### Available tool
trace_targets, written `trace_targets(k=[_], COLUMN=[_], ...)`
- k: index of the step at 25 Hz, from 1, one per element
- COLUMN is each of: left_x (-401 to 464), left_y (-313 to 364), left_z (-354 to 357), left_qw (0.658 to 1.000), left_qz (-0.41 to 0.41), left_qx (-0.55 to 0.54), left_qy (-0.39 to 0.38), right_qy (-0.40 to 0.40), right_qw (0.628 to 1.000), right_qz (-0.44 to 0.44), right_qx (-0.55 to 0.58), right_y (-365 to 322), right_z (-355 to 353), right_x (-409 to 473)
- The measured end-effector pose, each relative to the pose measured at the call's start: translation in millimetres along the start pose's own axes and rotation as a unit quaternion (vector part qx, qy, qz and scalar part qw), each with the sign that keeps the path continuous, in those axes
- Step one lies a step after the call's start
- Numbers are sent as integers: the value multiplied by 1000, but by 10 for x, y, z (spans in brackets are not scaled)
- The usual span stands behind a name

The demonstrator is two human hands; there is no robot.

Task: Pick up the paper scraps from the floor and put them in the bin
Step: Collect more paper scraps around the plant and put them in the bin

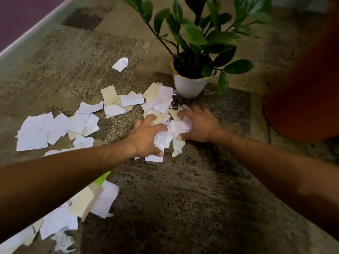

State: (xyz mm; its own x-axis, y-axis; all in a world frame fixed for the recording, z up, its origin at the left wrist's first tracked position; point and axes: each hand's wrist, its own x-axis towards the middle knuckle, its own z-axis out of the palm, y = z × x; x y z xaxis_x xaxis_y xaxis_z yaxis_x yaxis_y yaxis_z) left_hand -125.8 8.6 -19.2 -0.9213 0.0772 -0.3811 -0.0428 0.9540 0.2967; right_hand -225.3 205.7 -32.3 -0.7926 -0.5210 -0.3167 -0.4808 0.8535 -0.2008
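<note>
At the far left a loose spread of white paper scraps [36, 132] lies flat on the speckled floor [183, 198], with more white and cream pieces [88, 200] trailing under the left forearm toward the bottom corner, one showing a bright green edge [102, 178]. Further in, a cream and white cluster [117, 103] sits by itself, and a single scrap [120, 64] lies apart behind it. In the middle, the left hand [146, 138] has its fingers spread and curled down onto a heap of scraps [163, 142], and the right hand [200, 125] closes in from the other side with fingers bent round white pieces, so the two hands cup the heap between them. The likely trouble is spillage: the pieces are many, thin and loose, so a lift could shed some from the bottom of the bundle. A small dark object [175, 103] lies among the papers by the pot and could get swept up with them. Just behind stands a white pot [189, 87] holding a leafy green plant [200, 33], near enough for a hand to knock. At the far right rises a large reddish-brown container [302, 99], probably the bin; its inside is not visible.
</note>
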Motion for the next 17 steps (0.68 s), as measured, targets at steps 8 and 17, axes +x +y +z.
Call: trace_targets(k=[8, 17], left_x=[-8, -106], left_y=[-60, 365], left_z=[-21, -523], left_qw=[990, 943], left_qz=[-17, -31], left_qx=[-122, -323], left_qy=[65, 71], right_qy=[79, 138], right_qw=[993, 954], right_qz=[-56, 61], right_qx=[65, 258], right_y=[-185, -10], right_z=[61, -529], right_x=[-308, -773])
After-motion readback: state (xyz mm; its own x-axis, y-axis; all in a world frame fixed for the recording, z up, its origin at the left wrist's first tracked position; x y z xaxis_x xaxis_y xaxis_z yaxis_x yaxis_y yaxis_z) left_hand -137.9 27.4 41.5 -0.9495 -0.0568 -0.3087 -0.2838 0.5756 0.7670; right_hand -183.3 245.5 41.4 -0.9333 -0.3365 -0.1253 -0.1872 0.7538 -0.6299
